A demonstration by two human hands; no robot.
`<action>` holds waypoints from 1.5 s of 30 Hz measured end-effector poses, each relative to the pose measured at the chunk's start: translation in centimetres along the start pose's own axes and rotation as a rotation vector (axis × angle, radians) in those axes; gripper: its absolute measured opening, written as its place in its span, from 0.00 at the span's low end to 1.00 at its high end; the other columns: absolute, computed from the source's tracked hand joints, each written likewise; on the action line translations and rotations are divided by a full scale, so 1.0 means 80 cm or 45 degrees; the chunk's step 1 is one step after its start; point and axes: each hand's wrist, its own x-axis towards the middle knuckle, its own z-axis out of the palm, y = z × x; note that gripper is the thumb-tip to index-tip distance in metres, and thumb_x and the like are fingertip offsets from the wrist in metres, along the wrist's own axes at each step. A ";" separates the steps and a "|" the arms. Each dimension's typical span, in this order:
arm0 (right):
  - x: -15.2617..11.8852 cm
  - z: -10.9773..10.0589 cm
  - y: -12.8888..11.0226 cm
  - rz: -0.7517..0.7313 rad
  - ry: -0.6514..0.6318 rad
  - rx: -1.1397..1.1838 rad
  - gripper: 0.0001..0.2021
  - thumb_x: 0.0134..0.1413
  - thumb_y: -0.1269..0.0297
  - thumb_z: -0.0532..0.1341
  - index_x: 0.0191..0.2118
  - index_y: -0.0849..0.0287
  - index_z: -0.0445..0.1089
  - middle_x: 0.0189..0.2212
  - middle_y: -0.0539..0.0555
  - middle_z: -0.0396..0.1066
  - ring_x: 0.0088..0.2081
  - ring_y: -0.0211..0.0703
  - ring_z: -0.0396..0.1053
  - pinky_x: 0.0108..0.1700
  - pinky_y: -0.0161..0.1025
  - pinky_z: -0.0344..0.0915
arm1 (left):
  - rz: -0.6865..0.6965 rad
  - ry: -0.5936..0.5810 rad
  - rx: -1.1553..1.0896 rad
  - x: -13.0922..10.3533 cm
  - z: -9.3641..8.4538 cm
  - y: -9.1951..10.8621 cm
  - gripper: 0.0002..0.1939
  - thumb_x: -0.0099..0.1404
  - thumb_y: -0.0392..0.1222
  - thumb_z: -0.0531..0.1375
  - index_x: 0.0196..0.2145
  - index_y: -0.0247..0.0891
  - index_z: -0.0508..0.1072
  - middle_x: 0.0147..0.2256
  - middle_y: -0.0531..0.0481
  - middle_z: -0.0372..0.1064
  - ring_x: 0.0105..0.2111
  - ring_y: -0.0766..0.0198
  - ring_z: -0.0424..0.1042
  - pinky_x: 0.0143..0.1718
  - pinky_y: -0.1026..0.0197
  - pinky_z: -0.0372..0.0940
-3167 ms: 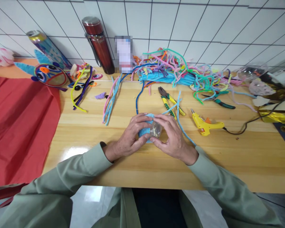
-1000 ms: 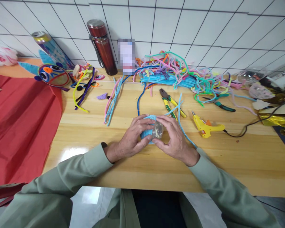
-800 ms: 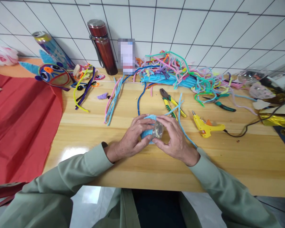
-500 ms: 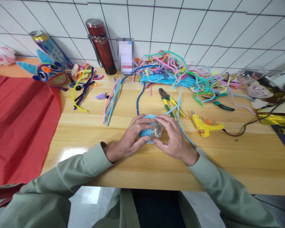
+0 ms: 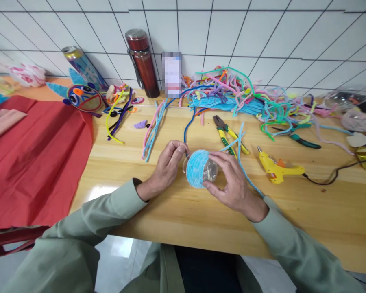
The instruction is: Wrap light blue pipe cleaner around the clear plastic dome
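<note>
My right hand [image 5: 233,181] grips a clear plastic ball or bottle piece wrapped round its middle with light blue pipe cleaner [image 5: 196,169]; thumb and fingers press on its right side. Bare clear plastic shows at both ends. Just left of it, my left hand [image 5: 167,165] is closed in a pinch on the near end of a dark blue pipe cleaner [image 5: 186,132], which runs back toward the pile. Loose light blue pipe cleaners [image 5: 240,150] lie behind my right hand, one reaching to the sleeve.
Yellow-green pliers [image 5: 230,134] and a yellow glue gun [image 5: 277,167] with a black cord lie to the right. Behind are a heap of pipe cleaners [image 5: 228,103], a phone [image 5: 171,75] and a red thermos [image 5: 143,65]. At left are a fish-like craft [image 5: 85,97] and red cloth [image 5: 39,158].
My left hand has let go of the wrapped piece and pinches the dark blue pipe cleaner. My right hand still holds the piece, now turned to show more wrapping. The camera view has shifted left.
</note>
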 end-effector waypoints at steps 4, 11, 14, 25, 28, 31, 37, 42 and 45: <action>-0.001 0.001 0.001 0.001 -0.002 0.007 0.36 0.66 0.57 0.68 0.74 0.51 0.56 0.64 0.66 0.70 0.64 0.67 0.71 0.63 0.69 0.73 | -0.118 -0.064 -0.113 0.003 -0.003 -0.011 0.19 0.79 0.60 0.59 0.39 0.41 0.74 0.37 0.50 0.73 0.40 0.61 0.72 0.46 0.57 0.71; -0.001 0.000 0.001 -0.014 -0.004 -0.018 0.35 0.68 0.57 0.67 0.74 0.53 0.57 0.63 0.66 0.70 0.63 0.66 0.71 0.63 0.68 0.73 | -0.276 -0.042 -0.403 0.008 -0.005 -0.024 0.21 0.74 0.61 0.65 0.35 0.39 0.76 0.34 0.52 0.72 0.37 0.64 0.71 0.46 0.61 0.68; -0.001 0.000 0.001 -0.015 0.002 -0.015 0.35 0.68 0.57 0.67 0.74 0.54 0.57 0.63 0.66 0.70 0.63 0.66 0.71 0.63 0.67 0.73 | -0.331 -0.039 -0.464 0.008 -0.003 -0.021 0.21 0.73 0.60 0.67 0.37 0.39 0.77 0.35 0.52 0.73 0.38 0.65 0.71 0.46 0.62 0.67; -0.002 0.000 0.002 -0.017 0.009 -0.026 0.34 0.68 0.56 0.67 0.74 0.54 0.57 0.63 0.67 0.71 0.63 0.65 0.71 0.63 0.68 0.74 | -0.357 -0.050 -0.556 0.011 -0.001 -0.014 0.23 0.69 0.62 0.70 0.35 0.38 0.75 0.34 0.53 0.72 0.36 0.66 0.70 0.44 0.62 0.66; -0.002 0.000 0.002 -0.013 -0.004 -0.032 0.34 0.69 0.56 0.66 0.74 0.55 0.57 0.64 0.67 0.70 0.65 0.65 0.70 0.63 0.68 0.73 | -0.336 0.020 -0.470 0.011 -0.003 -0.016 0.23 0.68 0.63 0.70 0.34 0.38 0.76 0.33 0.53 0.71 0.36 0.65 0.70 0.44 0.62 0.65; -0.002 -0.001 0.004 -0.020 -0.023 -0.030 0.34 0.71 0.55 0.65 0.76 0.54 0.55 0.66 0.67 0.70 0.66 0.65 0.69 0.65 0.68 0.72 | -0.322 0.060 -0.419 0.011 -0.004 -0.017 0.24 0.68 0.64 0.70 0.35 0.39 0.76 0.33 0.53 0.71 0.36 0.65 0.69 0.44 0.62 0.65; -0.003 -0.002 0.006 -0.013 -0.031 -0.031 0.34 0.73 0.51 0.63 0.77 0.53 0.55 0.67 0.67 0.69 0.68 0.65 0.69 0.66 0.68 0.72 | -0.211 0.054 -0.360 0.008 -0.005 -0.002 0.21 0.72 0.61 0.68 0.35 0.39 0.77 0.34 0.52 0.73 0.37 0.65 0.71 0.45 0.62 0.67; -0.003 -0.005 0.003 -0.025 -0.013 -0.026 0.31 0.75 0.50 0.60 0.76 0.52 0.56 0.67 0.67 0.68 0.68 0.65 0.69 0.66 0.68 0.72 | -0.177 -0.042 -0.449 -0.006 -0.001 0.036 0.20 0.73 0.57 0.68 0.32 0.38 0.74 0.29 0.54 0.69 0.30 0.68 0.67 0.36 0.65 0.66; -0.003 -0.010 0.000 -0.036 0.050 -0.042 0.29 0.75 0.50 0.60 0.75 0.52 0.59 0.66 0.67 0.69 0.67 0.65 0.70 0.65 0.67 0.72 | -0.459 -0.261 -0.713 -0.018 0.003 0.060 0.23 0.74 0.58 0.67 0.31 0.38 0.71 0.24 0.57 0.66 0.21 0.72 0.61 0.24 0.68 0.57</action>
